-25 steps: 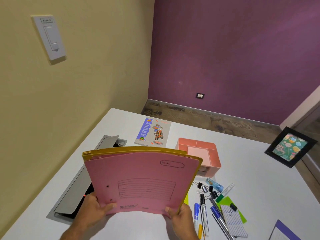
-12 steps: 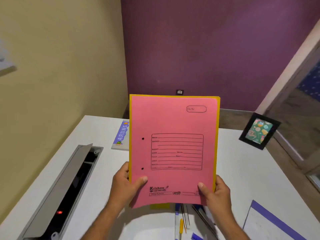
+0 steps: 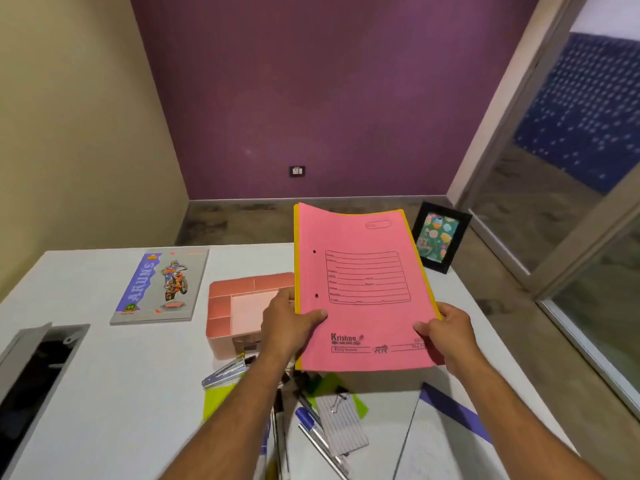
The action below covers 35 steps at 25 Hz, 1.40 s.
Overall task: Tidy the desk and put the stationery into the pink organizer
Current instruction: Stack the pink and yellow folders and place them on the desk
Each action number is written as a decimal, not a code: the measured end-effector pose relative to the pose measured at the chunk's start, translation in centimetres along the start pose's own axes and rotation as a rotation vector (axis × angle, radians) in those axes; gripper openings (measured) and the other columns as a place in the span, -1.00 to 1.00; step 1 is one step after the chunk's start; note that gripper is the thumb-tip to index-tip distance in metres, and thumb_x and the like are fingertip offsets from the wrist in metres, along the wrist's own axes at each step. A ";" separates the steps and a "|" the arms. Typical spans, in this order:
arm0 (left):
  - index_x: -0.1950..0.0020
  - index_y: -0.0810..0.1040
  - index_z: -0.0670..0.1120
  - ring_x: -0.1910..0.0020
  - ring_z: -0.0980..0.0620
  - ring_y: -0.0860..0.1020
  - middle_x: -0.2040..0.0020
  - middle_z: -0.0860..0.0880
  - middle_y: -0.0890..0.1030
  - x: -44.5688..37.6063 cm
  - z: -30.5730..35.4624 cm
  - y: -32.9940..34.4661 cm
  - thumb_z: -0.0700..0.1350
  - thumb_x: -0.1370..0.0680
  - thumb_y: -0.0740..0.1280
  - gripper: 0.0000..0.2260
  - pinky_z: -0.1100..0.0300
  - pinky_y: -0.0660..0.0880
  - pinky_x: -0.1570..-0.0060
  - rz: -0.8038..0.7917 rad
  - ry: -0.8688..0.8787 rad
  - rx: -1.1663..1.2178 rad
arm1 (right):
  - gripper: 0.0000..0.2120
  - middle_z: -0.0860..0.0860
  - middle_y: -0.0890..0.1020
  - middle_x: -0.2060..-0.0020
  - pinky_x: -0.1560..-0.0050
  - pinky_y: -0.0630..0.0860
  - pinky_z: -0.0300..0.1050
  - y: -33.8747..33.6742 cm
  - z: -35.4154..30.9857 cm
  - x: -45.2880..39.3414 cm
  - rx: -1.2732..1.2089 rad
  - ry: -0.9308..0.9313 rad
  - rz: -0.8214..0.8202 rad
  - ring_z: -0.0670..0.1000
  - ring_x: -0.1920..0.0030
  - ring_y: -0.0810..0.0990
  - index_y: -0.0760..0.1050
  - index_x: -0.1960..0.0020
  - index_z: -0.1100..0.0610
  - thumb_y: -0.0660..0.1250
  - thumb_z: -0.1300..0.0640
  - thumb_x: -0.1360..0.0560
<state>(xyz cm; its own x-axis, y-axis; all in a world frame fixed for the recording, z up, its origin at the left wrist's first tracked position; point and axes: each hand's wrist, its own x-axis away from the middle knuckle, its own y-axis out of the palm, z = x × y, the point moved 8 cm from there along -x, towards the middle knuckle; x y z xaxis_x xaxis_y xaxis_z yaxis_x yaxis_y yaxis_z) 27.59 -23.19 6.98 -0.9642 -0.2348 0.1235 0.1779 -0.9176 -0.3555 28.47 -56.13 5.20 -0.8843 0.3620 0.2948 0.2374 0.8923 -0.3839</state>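
I hold a pink file folder (image 3: 363,289) stacked on a yellow one, tilted flat above the right half of the white desk (image 3: 104,393). My left hand (image 3: 289,322) grips its left edge, thumb on top. My right hand (image 3: 446,332) grips the lower right edge. The pink organizer (image 3: 228,306) stands just left of the folder, partly hidden by my left hand. Below the folder lie pens (image 3: 313,427), a binder clip (image 3: 337,401), a stapler (image 3: 225,370), green sticky notes (image 3: 216,398) and a striped pad (image 3: 341,427).
A grey notebook with a motorbike cover (image 3: 161,287) lies at the back left. A black picture frame (image 3: 438,237) stands at the back right edge. An open cable hatch (image 3: 34,372) is at the left. A white sheet with a purple stripe (image 3: 446,431) lies at the front right.
The folders have moved right and tipped down from upright toward flat, uncovering the organizer. My view has swung right.
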 end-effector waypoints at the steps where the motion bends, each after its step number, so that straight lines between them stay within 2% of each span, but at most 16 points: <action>1: -0.07 0.54 0.01 0.08 0.05 0.63 0.03 0.09 0.65 -0.8 -0.2 1.4 0.01 -0.34 0.58 -0.62 0.11 0.56 0.10 -0.001 -0.028 -0.012 | -0.74 0.07 0.72 0.13 0.07 0.66 0.14 -0.4 0.7 -1.5 0.016 0.025 -0.009 0.15 0.15 0.70 0.60 0.11 0.01 0.41 0.37 -0.40; 5: -0.05 0.51 -0.06 0.12 0.01 0.63 0.04 0.02 0.65 -3.4 -1.5 6.2 -0.05 -0.34 0.59 -0.61 0.01 0.61 0.09 0.009 -0.130 -0.013 | -0.76 0.07 0.73 0.15 0.04 0.66 0.18 -1.0 3.4 -7.1 0.044 0.088 -0.054 0.15 0.15 0.71 0.62 0.13 0.05 0.39 0.39 -0.39; 9: -0.05 0.46 -0.01 0.22 0.12 0.56 0.10 0.09 0.59 -6.4 -2.8 9.4 -0.05 -0.37 0.58 -0.61 0.22 0.48 0.27 0.018 -0.181 -0.038 | -0.74 0.11 0.72 0.14 0.03 0.66 0.19 -0.6 4.8 -11.8 0.055 0.123 -0.083 0.17 0.13 0.70 0.63 0.11 0.06 0.38 0.40 -0.38; 18: -0.12 0.46 -0.04 0.02 -0.09 0.63 -0.08 -0.05 0.67 -12.8 -7.1 12.7 -0.02 -0.39 0.57 -0.58 -0.01 0.60 -0.04 0.036 -0.287 -0.100 | -0.69 0.09 0.72 0.13 0.04 0.66 0.12 3.0 6.7 -18.9 0.054 0.170 -0.118 0.15 0.14 0.70 0.61 0.13 0.00 0.37 0.42 -0.39; 21: -0.13 0.48 -0.05 0.05 -0.07 0.62 -0.07 -0.04 0.67 -14.1 -8.5 13.2 -0.01 -0.37 0.58 -0.56 0.02 0.60 0.01 0.046 -0.317 -0.119 | -0.70 0.08 0.72 0.12 0.04 0.66 0.13 3.7 7.1 -19.9 0.066 0.170 -0.120 0.14 0.15 0.70 0.60 0.12 0.00 0.37 0.40 -0.40; 25: -0.13 0.49 -0.05 0.10 -0.04 0.60 -0.04 -0.02 0.66 -14.9 -9.8 13.8 0.01 -0.36 0.59 -0.55 0.09 0.55 0.07 0.046 -0.336 -0.147 | -0.72 0.08 0.71 0.09 -0.01 0.65 0.15 4.2 7.8 -20.5 0.105 0.155 -0.114 0.14 0.12 0.70 0.62 -0.02 0.06 0.38 0.36 -0.40; 28: -0.06 0.48 -0.02 0.12 -0.03 0.61 -0.01 -0.01 0.67 -14.9 -10.3 14.1 0.02 -0.35 0.59 -0.59 0.12 0.53 0.13 0.044 -0.321 -0.185 | -0.74 0.04 0.70 0.10 0.02 0.65 0.09 4.0 7.9 -20.3 0.165 0.129 -0.079 0.10 0.15 0.69 0.58 0.03 0.02 0.40 0.32 -0.38; 31: 0.00 0.46 0.00 0.16 0.00 0.58 0.00 -0.02 0.67 -14.7 -10.3 14.2 0.06 -0.35 0.58 -0.61 0.17 0.46 0.23 0.054 -0.291 -0.235 | -0.78 0.00 0.67 0.15 0.20 0.58 -0.11 3.5 7.3 -20.2 0.242 0.089 -0.004 -0.02 0.22 0.63 0.55 0.08 0.02 0.43 0.27 -0.35; 33: -0.02 0.48 -0.03 0.12 -0.03 0.59 0.00 -0.03 0.66 -14.5 -9.9 14.0 0.14 -0.36 0.55 -0.59 0.13 0.51 0.17 0.072 -0.260 -0.334 | -0.81 -0.03 0.64 0.19 0.28 0.49 -0.19 3.3 6.9 -20.1 0.327 0.046 0.031 -0.09 0.28 0.58 0.50 0.14 -0.01 0.44 0.21 -0.34; 35: -0.07 0.51 -0.07 0.04 -0.09 0.59 -0.01 -0.05 0.61 -14.4 -9.5 13.9 0.21 -0.36 0.51 -0.53 0.03 0.55 0.09 0.082 -0.213 -0.475 | -0.83 -0.04 0.61 0.20 0.26 0.49 -0.16 3.4 6.9 -19.9 0.448 0.004 0.036 -0.06 0.29 0.56 0.47 0.15 0.00 0.45 0.13 -0.36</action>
<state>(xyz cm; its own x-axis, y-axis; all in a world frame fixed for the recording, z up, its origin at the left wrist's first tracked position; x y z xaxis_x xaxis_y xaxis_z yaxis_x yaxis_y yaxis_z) 42.04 -29.53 -8.51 -0.8808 -0.4050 0.2455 0.0948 -0.6587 -0.7464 44.14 -62.12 -7.99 -0.8772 0.3921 0.2771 0.0694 0.6746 -0.7349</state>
